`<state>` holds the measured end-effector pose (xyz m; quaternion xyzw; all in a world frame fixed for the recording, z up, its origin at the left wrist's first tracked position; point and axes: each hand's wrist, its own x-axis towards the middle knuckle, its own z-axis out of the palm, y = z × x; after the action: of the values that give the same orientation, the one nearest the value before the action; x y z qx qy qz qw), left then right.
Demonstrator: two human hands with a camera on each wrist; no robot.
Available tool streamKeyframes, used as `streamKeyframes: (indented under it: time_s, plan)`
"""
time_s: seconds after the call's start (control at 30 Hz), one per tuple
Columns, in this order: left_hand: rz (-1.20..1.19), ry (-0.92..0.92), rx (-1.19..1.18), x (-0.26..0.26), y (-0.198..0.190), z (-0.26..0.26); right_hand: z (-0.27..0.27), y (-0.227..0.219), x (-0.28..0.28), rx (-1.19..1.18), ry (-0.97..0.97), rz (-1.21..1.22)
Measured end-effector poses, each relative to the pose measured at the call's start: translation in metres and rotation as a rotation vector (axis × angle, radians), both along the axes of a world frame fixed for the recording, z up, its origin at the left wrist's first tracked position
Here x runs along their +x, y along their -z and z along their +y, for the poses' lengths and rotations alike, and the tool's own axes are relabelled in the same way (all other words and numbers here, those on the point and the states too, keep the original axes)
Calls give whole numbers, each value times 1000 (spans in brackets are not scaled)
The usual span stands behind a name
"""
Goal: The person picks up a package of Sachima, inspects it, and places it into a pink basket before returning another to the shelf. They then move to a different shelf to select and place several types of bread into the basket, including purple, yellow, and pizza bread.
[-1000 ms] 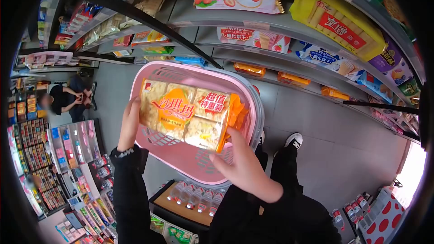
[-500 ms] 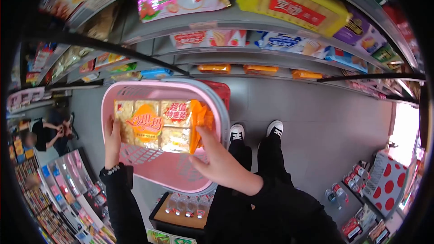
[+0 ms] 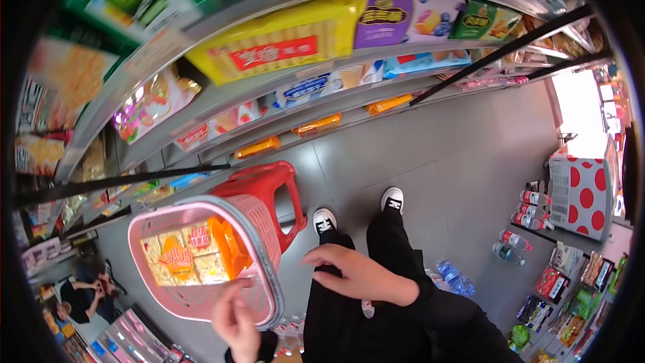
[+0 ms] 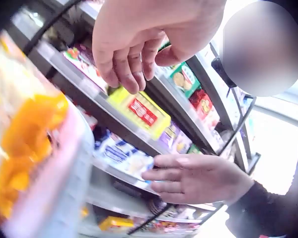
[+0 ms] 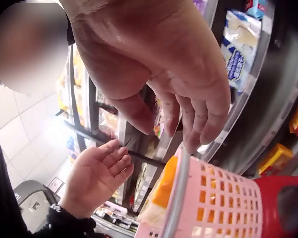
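A clear and orange pack of sachima pastry (image 3: 191, 255) lies inside a pink shopping basket (image 3: 265, 222) with a grey rim. My left hand (image 3: 238, 319) hangs just past the basket's near rim, fingers loosely bent and holding nothing. To the right of the basket, my right hand (image 3: 363, 275) is also without a thing in it, its fingers relaxed over my legs. In the right wrist view, the fingertips of my right hand (image 5: 159, 64) overlap the rim of the basket (image 5: 223, 193).
A red plastic piece with a looped opening (image 3: 285, 208) adjoins the basket. Shelves of biscuits run along the far side, with a yellow wafer pack (image 3: 275, 40) at the front. Bottles (image 3: 531, 208) and a dotted box (image 3: 581, 195) stand at right. Another person (image 3: 84, 299) is at far left.
Both hands have let go of the sachima pack, which now rests in the basket. The hands have drawn back toward the body, and the head view has turned to the right.
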<state>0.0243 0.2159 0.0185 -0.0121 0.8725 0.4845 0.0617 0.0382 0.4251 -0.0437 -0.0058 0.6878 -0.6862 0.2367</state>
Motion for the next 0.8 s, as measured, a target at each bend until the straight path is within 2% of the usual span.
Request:
streamKeyframes:
  time_s: [0.03,0.1,0.2,0.23,0.33,0.43,0.5,0.57,0.67,0.8]
  plan:
    - [-49,57,70,2,4,21,14,-1,1,6,37,-91]
    - [-228,114,214,10,28,57,41,12,9,65,105,-72]
    - [-333,179,234,16,58,119,88,18,16,91,191,-79]
    - [-354,198,229,17,67,137,106,27,20,89,211,-98]
    - [-407,207,275,6,93,195,164,64,34,285,271,63]
    - [-432,181,297,-2,134,250,227,109,54,353,417,-25]
    - [-430,222,269,-7,172,277,268,146,70,358,434,-179]
    - [-473,265,238,-17,202,308,303,175,81,471,437,-285]
    - [-541,333,206,-34,242,345,339,214,92,729,431,-177]
    - [-608,330,202,-66,290,375,366,243,84,802,404,-137]
